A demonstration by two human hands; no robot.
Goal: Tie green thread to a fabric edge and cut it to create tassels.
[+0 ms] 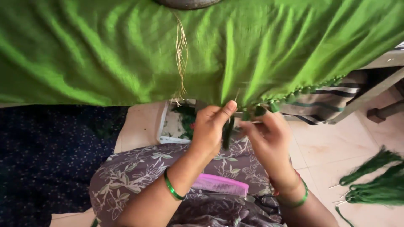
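Head view, both hands, left hand (pixel 209 128), right hand (pixel 269 138), pinched shut on green cloth (pixel 126 54) hem tassel (pixel 227 133)

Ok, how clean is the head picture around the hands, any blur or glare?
Head view: left hand and right hand slightly soft at the fingertips; green cloth evenly lit with a mild sheen, no harsh glare; dark patterned fabric sits in shadow.

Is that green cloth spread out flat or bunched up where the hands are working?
Bunched. The green cloth gathers into folds running down to its edge, where the left hand and right hand pinch it.
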